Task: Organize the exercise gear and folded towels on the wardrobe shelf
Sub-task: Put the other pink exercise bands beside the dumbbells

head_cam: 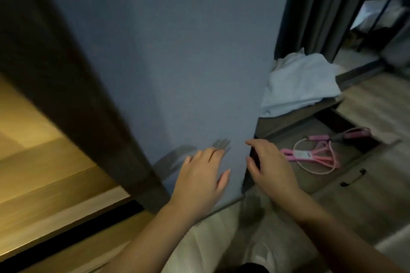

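Gripping door [177,62] edge: right hand [268,166], fingers curled round it; left hand [202,175] flat on panel. Risk: pinched fingers; door snagging towels [299,82].

Dim, bluish light lies over the grey door panel [188,62]; a warm yellow glow lights the wood boards [33,150] at the left. The left hand [200,175] throws a soft finger shadow onto the panel. Motion blur smears the left side, and the wide lens bends lines near the corners.
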Motion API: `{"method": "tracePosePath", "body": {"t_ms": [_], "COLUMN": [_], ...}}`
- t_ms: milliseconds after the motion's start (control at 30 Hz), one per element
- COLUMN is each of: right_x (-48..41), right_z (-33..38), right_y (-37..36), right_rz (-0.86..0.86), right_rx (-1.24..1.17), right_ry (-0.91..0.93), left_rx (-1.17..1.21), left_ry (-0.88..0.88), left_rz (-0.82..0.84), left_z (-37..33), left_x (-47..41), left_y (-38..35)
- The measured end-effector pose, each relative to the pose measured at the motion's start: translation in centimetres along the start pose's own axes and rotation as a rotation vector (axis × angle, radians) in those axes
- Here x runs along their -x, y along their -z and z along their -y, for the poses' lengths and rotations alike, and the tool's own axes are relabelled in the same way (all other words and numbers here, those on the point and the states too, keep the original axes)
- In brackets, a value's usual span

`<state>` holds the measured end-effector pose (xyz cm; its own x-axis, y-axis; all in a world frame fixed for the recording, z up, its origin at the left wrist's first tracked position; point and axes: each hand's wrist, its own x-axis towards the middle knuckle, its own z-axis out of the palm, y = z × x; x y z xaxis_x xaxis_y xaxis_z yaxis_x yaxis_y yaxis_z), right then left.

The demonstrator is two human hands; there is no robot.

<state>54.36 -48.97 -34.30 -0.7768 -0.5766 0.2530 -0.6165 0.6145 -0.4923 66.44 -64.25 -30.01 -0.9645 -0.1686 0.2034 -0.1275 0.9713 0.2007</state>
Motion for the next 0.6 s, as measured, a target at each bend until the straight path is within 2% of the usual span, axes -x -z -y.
{"method": "tracePosePath", "body": {"t_ms": [233,367,600], "right_x": [-0.7,-1.3,-4.6], "right_z": [-14.8,-21.1,-32.1], "right_y": [0.3,0.3,-0.6], "right_rz": [0.024,0.137,0.252], "right_rx": [0.064,0.085,0.150], "right_ry": [-0.311,-0.547,-0.729], "left_rx": [0.099,0.094,0.029], "left_ry": [-0.138,-0.173,-0.209], "left_rz": [0.224,0.356,0.562], "left_z": [-7.0,-10.0,-14.0], "left_x": [-10.4,-15.1,-22.2], "left_y": [-7.7,-12.4,-22.3]}}
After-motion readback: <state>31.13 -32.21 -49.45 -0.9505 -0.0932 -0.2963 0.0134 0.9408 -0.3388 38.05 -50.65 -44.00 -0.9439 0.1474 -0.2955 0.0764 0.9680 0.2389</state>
